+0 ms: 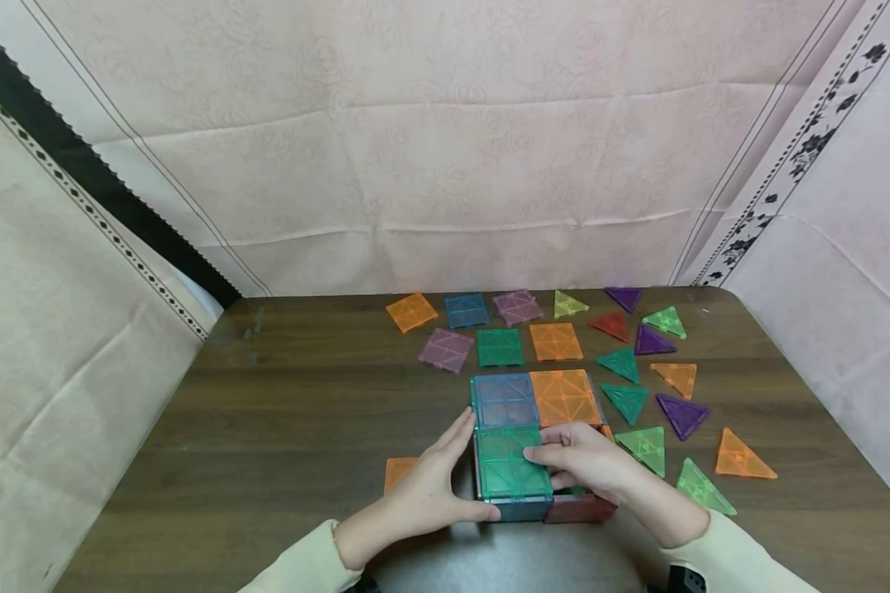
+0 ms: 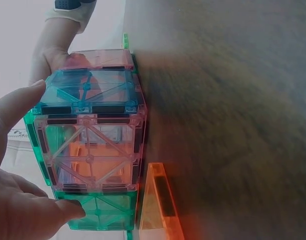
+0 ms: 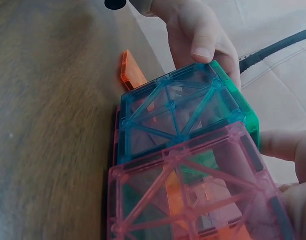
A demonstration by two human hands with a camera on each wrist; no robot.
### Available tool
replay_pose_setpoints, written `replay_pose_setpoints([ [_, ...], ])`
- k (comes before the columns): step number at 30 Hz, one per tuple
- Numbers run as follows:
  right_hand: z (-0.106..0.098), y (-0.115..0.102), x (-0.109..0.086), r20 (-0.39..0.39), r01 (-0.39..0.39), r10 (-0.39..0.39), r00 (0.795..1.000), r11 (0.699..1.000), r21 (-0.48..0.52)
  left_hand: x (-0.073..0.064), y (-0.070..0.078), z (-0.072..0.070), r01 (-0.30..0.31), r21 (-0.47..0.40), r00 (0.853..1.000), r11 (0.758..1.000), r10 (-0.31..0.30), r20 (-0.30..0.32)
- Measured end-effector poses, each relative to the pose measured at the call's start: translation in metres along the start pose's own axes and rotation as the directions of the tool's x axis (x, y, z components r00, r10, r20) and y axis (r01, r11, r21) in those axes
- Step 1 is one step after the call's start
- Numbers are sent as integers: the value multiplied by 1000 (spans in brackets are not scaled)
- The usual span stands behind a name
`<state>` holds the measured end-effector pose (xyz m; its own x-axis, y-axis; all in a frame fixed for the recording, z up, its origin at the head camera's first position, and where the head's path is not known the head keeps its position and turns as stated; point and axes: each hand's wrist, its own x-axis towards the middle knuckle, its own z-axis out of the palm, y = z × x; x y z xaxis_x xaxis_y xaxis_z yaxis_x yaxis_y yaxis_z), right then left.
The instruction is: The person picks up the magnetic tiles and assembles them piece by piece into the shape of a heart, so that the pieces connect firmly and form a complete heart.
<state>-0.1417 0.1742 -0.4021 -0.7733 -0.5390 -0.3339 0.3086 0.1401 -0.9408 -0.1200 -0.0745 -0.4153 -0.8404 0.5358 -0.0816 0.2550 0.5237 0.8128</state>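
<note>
A box of translucent magnetic tiles [image 2: 90,155] stands on the table. Its top bears a blue square tile [image 1: 503,399], an orange square tile [image 1: 564,397] and a green square tile [image 1: 500,461]; the front right of the top is uncovered. My left hand [image 1: 433,482] grips the box's left side, thumb at the front blue wall tile [image 3: 177,112], fingers further back. With thumb above, my right hand [image 1: 582,457] pinches the green tile's right edge; its lower fingers are partly hidden. A pink wall tile [image 3: 192,200] forms the front right.
An orange tile [image 1: 399,471] lies beside my left hand, partly covered. Behind the box are several loose squares, among them a green square [image 1: 500,347]. Several triangles, such as a purple triangle [image 1: 682,416], spread along the right. A pale cloth [image 1: 445,165] hangs behind the table [image 1: 304,395].
</note>
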Motion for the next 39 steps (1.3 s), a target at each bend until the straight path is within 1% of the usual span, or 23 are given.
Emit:
replay_pose_setpoints([
  [6, 0, 0, -1, -2, 2, -2, 1000, 1000, 4, 0, 0, -1, -6, -9, 1000, 1000, 6, 15],
  [12, 1, 0, -1, 11, 11, -11, 1000, 1000, 16, -1, 0, -1, -4, -14, 998, 1000, 5, 57],
  [15, 0, 0, -1, 5, 8, -8, 1000, 1000, -1, -1, 0, -1, -1, -19, 997, 1000, 2, 73],
  [17, -1, 0, -1, 4, 10, -10, 1000, 1000, -14, -2, 0, -1, -3, -22, 997, 1000, 5, 75],
  [20, -1, 0, -1, 7, 8, -7, 1000, 999, -40, -3, -3, -4, -21, -28, 998, 999, 23, 62],
  [23, -2, -1, -2, -7, -3, 3, 1000, 997, -81, -7, -11, -13, -55, -12, 998, 998, 55, 37],
  [26, -3, -1, -4, -32, -19, 15, 999, 993, -117, -14, -26, -26, -84, 33, 996, 996, 82, 32],
  [28, -4, -2, -5, -41, -21, 15, 999, 991, -130, -18, -37, -36, -71, 73, 997, 995, 68, 39],
  [30, -4, -2, -6, -38, -21, 17, 999, 992, -127, -23, -49, -45, -24, 106, 998, 994, 17, 63],
  [32, -5, -2, -8, -30, -20, 16, 999, 992, -122, -28, -58, -51, 27, 144, 995, 989, -40, 89],
  [34, -6, -2, -9, -24, -22, 19, 1000, 993, -117, -32, -64, -54, 48, 181, 991, 982, -69, 111],
  [36, -7, -3, -11, -21, -24, 21, 1000, 993, -113, -35, -67, -55, 36, 229, 990, 973, -66, 126],
  [39, -8, -4, -13, -18, -20, 18, 1000, 993, -113, -35, -69, -54, -2, 306, 993, 952, -35, 116],
])
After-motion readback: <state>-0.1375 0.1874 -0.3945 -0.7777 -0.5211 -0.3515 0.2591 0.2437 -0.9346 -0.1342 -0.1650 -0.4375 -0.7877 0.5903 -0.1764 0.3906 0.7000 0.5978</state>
